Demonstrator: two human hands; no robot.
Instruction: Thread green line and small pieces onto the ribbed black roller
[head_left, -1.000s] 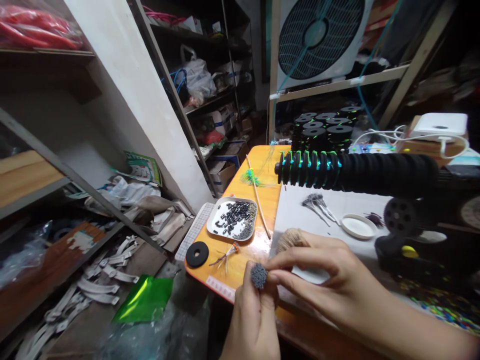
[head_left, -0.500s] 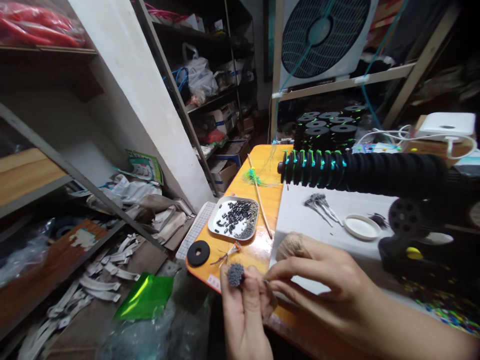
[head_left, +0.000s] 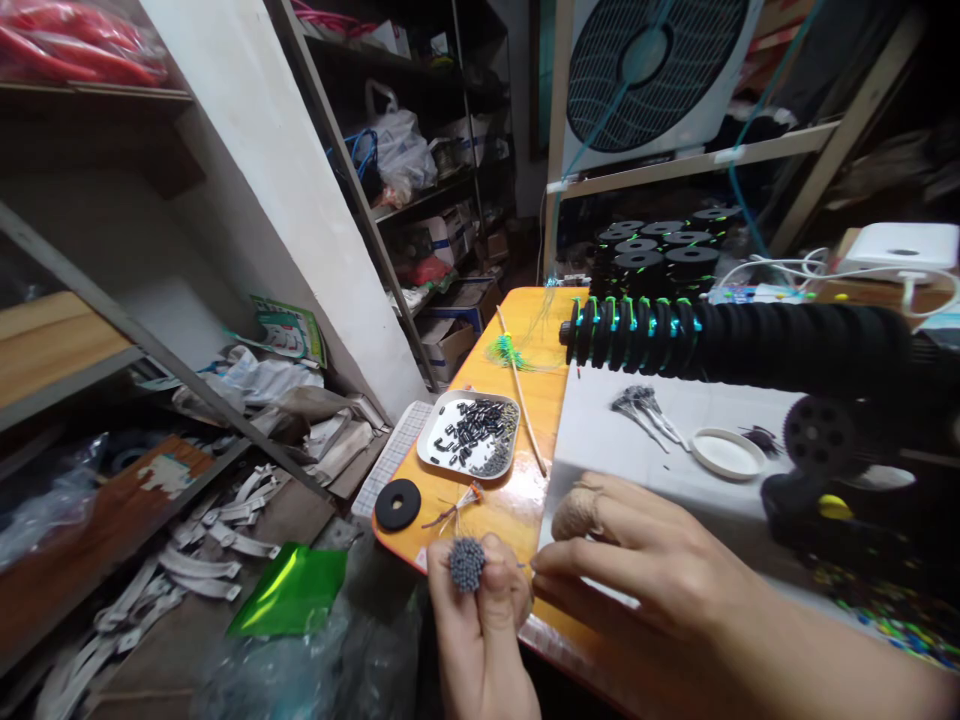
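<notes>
My left hand [head_left: 487,640] is closed around a bundle of thin strands with small grey tips [head_left: 467,563], the round cluster of tips facing up. Close by on the right, my right hand [head_left: 652,570] has its thumb and index fingertips pressed together. Whatever may be between them is too small to make out. A tan wrap [head_left: 576,513] covers one of its fingers. Just beyond my left hand lies a small bunch of orange-tipped strands [head_left: 469,496]. A black foam disc [head_left: 397,505] and a white tray [head_left: 431,462] of black tubes and small grey pieces are on the orange table.
A long black roller of discs [head_left: 750,345] with green and blue ties stands over the white sheet [head_left: 600,430]. On that sheet are grey-tipped bundles [head_left: 649,415] and a white lid [head_left: 727,455]. A thin stick [head_left: 525,405] lies across the table. Shelves stand at left.
My left hand has shifted slightly left and down with the bundle, widening the gap to my right hand. My right fingertips have stayed nearly in place.
</notes>
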